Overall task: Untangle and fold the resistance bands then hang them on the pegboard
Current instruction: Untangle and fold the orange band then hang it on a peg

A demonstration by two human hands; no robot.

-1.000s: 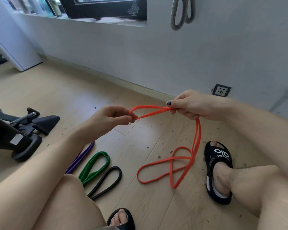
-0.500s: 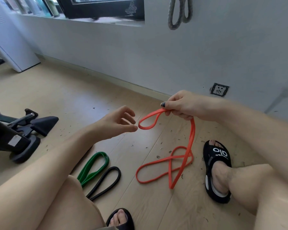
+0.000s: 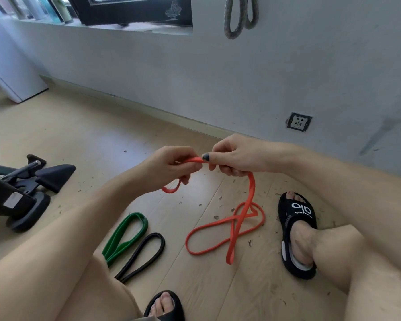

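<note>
Both hands, left (image 3: 169, 167) and right (image 3: 236, 156), pinch the red band (image 3: 220, 225), untangling in hand; next, lift out its floor crossing.

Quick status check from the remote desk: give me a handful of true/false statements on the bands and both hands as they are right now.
1. Both the left hand and the right hand grip the orange band. True.
2. The orange band is fully off the floor. False: its lower loops lie crossed on the floor.
3. The green band lies beside the black band. True.
4. The left hand holds the green band. False: it lies untouched on the floor.
5. A grey band hangs on the wall. True.
</note>
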